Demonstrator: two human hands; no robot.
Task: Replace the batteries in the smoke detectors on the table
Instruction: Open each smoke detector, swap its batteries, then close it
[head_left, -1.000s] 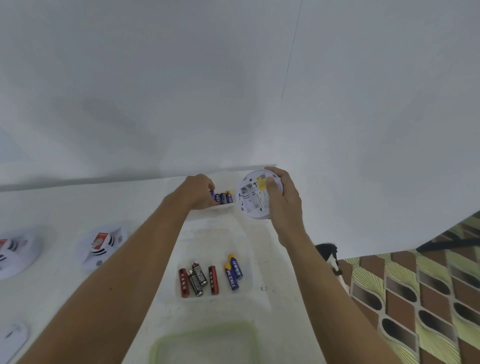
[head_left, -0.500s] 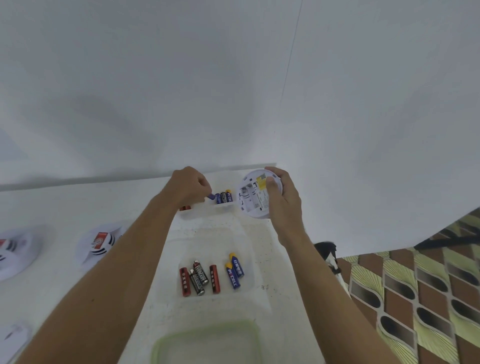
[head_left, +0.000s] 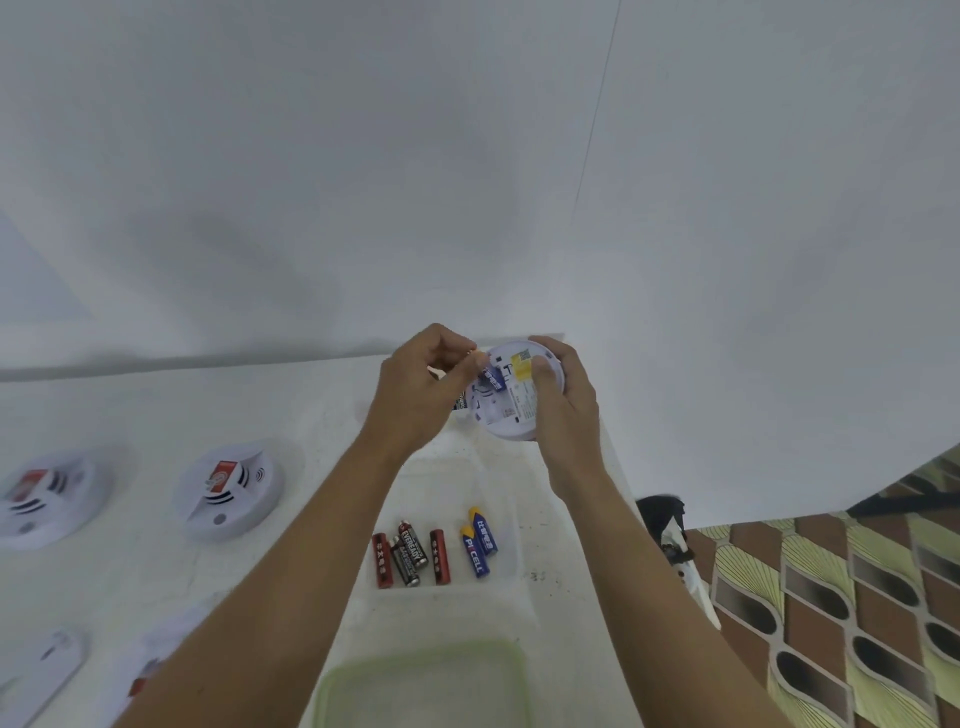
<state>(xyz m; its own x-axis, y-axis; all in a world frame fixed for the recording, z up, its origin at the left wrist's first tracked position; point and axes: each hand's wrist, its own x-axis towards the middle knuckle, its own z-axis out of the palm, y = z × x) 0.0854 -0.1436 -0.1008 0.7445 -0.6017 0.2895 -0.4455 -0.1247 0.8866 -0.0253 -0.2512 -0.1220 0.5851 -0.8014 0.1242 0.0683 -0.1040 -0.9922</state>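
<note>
Where the table (head_left: 130, 415) comes closest to the person, a green-rimmed container (head_left: 415, 649) sits between the two forearms, and I cannot tell what is in it. Off to the left at that near edge lie two flat white pieces, one (head_left: 36, 670) plain and one (head_left: 153, 662) with a bit of red on it, partly covered by the left arm.

Just beyond the container is a clear tray (head_left: 514, 551) holding loose cells: red batteries (head_left: 382, 561), a black battery (head_left: 410, 551) among them, and two blue batteries (head_left: 475, 553) side by side. Further left, well apart from the tray, two white smoke detectors rest face up on the table, one (head_left: 228, 488) near the left arm and one (head_left: 47, 499) further out.

Past the tray both hands are raised over the far end of the table. The right hand (head_left: 563, 410) grips a round white smoke detector (head_left: 504, 415) by its rim, its back turned towards the person, thumb pressed on the yellow label. The left hand (head_left: 415, 395) pinches a blue battery (head_left: 493, 376) by its gold-tipped end, held against the open compartment in the detector's back. Under the left hand a dark battery (head_left: 460, 402) peeks out; whatever else lies there is hidden.

To the right of the table a black and white object (head_left: 665, 519) shows by the edge, above patterned floor tiles (head_left: 831, 597). Behind everything is a plain white wall (head_left: 467, 156).
</note>
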